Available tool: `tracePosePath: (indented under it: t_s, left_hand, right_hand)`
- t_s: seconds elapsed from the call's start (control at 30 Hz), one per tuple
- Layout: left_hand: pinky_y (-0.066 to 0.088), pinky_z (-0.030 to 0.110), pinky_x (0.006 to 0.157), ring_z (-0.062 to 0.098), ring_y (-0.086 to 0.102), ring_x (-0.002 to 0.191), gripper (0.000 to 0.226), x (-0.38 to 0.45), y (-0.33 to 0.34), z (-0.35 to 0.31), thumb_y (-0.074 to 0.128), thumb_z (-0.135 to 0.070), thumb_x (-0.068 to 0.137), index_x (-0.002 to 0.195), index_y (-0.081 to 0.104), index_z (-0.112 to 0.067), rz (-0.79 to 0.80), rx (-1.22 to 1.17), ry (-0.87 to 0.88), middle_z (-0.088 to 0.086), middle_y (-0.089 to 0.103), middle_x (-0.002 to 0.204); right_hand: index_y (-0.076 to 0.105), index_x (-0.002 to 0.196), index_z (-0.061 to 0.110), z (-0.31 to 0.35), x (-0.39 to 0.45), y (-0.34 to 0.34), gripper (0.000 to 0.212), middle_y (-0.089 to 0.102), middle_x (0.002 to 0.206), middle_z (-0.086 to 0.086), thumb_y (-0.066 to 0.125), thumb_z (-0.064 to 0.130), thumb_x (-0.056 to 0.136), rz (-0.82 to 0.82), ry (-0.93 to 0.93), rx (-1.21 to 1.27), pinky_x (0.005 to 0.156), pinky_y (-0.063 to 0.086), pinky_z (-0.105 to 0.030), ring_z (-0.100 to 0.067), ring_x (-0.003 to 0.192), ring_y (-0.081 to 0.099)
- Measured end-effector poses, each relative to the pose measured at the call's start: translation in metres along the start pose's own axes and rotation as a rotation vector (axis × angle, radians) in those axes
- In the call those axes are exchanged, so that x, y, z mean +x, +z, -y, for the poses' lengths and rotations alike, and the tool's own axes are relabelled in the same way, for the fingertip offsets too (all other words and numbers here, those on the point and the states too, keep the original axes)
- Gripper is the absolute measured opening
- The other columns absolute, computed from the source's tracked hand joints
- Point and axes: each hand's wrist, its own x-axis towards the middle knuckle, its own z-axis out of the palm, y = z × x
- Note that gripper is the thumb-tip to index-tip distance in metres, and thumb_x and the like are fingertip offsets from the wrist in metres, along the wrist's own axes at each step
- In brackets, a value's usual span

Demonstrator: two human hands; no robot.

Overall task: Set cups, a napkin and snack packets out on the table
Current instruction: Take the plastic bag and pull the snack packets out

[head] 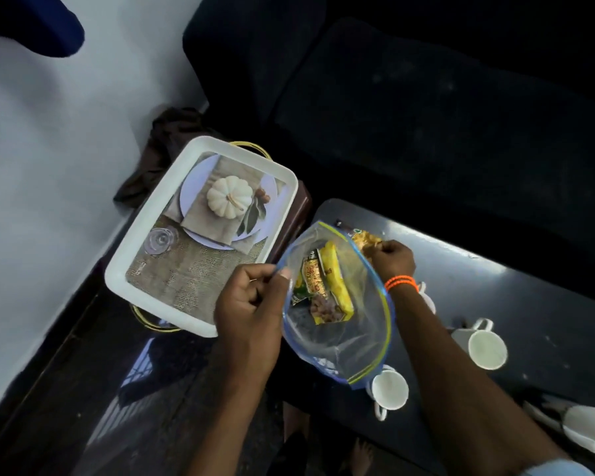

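Observation:
A clear zip bag (340,334) with a blue and green rim hangs open over the near left corner of the dark table (547,304). My left hand (251,304) pinches its left rim. Inside lie yellow snack packets (327,286). My right hand (390,257), with an orange bracelet on the wrist, grips another yellow snack packet (364,240) at the bag's far rim, just above the table. Two white cups stand on the table: one (389,389) below the bag, one (486,348) to the right. A white napkin (584,431) lies at the lower right.
A white tray (145,242) with a pumpkin picture and gold handles rests on a brown stool at the left. A brown cloth (162,146) lies by the white wall. A dark sofa (426,97) stands behind the table. Glossy dark floor lies below.

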Motion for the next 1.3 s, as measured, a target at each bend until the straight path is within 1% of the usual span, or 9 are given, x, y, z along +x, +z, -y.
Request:
tracePosePath:
  t_s: [0.2,0.3,0.4,0.5,0.63,0.8,0.97,1.13,1.3]
  left_hand:
    - [0.040,0.015,0.051,0.001,0.048,0.050,0.011,0.004,0.008,-0.006,0.077,-0.022,0.092,0.085,0.070,-0.027,-0.018,0.027,0.001,-0.012,0.058,0.056]
    - [0.039,0.012,0.050,-0.001,0.047,0.049,0.008,0.003,0.011,-0.009,0.077,-0.019,0.093,0.089,0.070,-0.022,-0.018,0.029,0.005,-0.015,0.056,0.054]
    - [0.040,0.013,0.052,0.000,0.047,0.049,0.008,0.002,0.016,-0.012,0.077,-0.017,0.092,0.089,0.070,-0.018,-0.039,0.055,0.012,-0.013,0.057,0.054]
    - [0.043,0.018,0.056,0.003,0.052,0.051,0.012,-0.003,0.020,-0.013,0.076,-0.015,0.093,0.087,0.067,-0.020,-0.050,0.062,0.017,-0.008,0.060,0.058]
    - [0.047,0.027,0.059,0.007,0.055,0.055,0.018,-0.008,0.022,-0.007,0.076,-0.015,0.093,0.084,0.064,-0.025,-0.045,0.064,0.030,-0.002,0.063,0.063]
    - [0.046,0.024,0.056,0.007,0.053,0.054,0.012,-0.004,0.017,-0.003,0.074,-0.024,0.092,0.086,0.064,-0.025,-0.105,0.066,0.029,-0.001,0.063,0.062]
    - [0.042,0.026,0.050,0.004,0.047,0.048,0.012,0.005,0.004,-0.003,0.073,-0.032,0.092,0.084,0.064,-0.030,-0.130,0.090,0.022,0.007,0.063,0.063]
    - [0.044,0.035,0.055,0.014,0.047,0.053,0.012,0.005,-0.003,-0.004,0.071,-0.045,0.086,0.083,0.065,-0.036,-0.113,0.085,0.015,0.018,0.062,0.067]
    - [0.041,0.026,0.050,0.008,0.047,0.051,0.016,-0.001,0.002,-0.001,0.072,-0.045,0.083,0.085,0.066,-0.030,-0.072,0.033,0.006,0.000,0.059,0.058]
  right_hand:
    - [0.077,0.100,0.016,0.067,-0.077,-0.075,0.016,0.078,0.090,-0.004,0.074,0.029,0.091,-0.300,-0.403,0.296,0.083,0.061,-0.037,-0.017,0.084,0.073]
    - [0.076,0.093,0.024,0.088,-0.152,-0.097,0.011,0.079,0.083,0.003,0.073,0.034,0.093,-0.083,-0.652,0.398,0.071,0.060,-0.023,-0.015,0.075,0.076]
    - [0.075,0.091,0.020,0.084,-0.172,-0.057,0.014,0.077,0.082,0.002,0.070,0.033,0.089,0.198,-0.606,-0.080,0.069,0.054,-0.024,-0.015,0.076,0.074]
    - [0.058,0.124,0.005,0.067,-0.149,0.004,0.036,0.070,0.117,-0.018,0.060,0.029,0.097,0.318,-0.357,-0.557,0.085,0.051,-0.036,-0.036,0.107,0.068]
    - [0.039,0.147,0.001,0.053,-0.126,0.038,0.050,0.065,0.129,-0.020,0.052,0.020,0.102,0.305,-0.338,-0.510,0.094,0.052,-0.043,-0.031,0.111,0.065]
    - [0.063,0.123,0.018,0.073,-0.154,-0.001,0.034,0.072,0.111,-0.011,0.064,0.029,0.091,0.253,-0.523,-0.465,0.079,0.050,-0.036,-0.035,0.103,0.067]
    - [0.071,0.104,0.031,0.107,-0.198,-0.120,0.039,0.074,0.085,0.013,0.077,0.048,0.070,0.179,-0.663,-0.096,0.064,0.049,-0.014,-0.002,0.075,0.069]
    - [0.071,0.110,0.024,0.100,-0.129,-0.164,0.037,0.075,0.091,0.013,0.083,0.019,0.075,-0.118,-0.584,0.035,0.073,0.054,-0.014,0.008,0.075,0.066]
    - [0.075,0.118,0.008,0.037,-0.042,-0.076,0.040,0.078,0.105,-0.016,0.084,0.015,0.079,0.282,-0.268,-0.393,0.083,0.054,-0.030,-0.025,0.094,0.072]
